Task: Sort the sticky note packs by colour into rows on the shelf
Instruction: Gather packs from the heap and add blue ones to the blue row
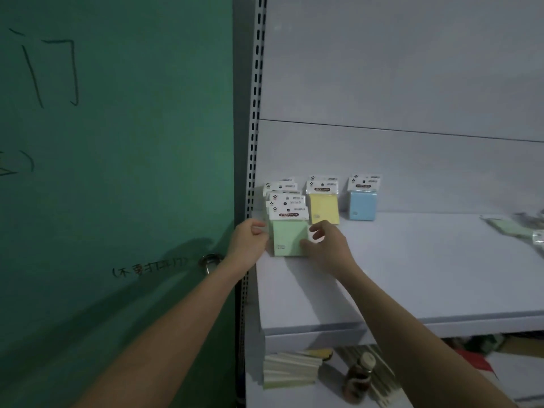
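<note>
Our forearms reach over the shelf [412,260]; left hand [248,245] and right hand [326,248] pinch the front green pack [290,240] by its sides, squaring it upright before yellow [323,209] and blue [362,205] rows.

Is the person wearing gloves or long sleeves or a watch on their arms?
No. Both arms are bare from the bottom of the picture up to the fingers. The left hand and the right hand have no gloves, and no sleeve, watch, bracelet or ring shows on either one.
</note>
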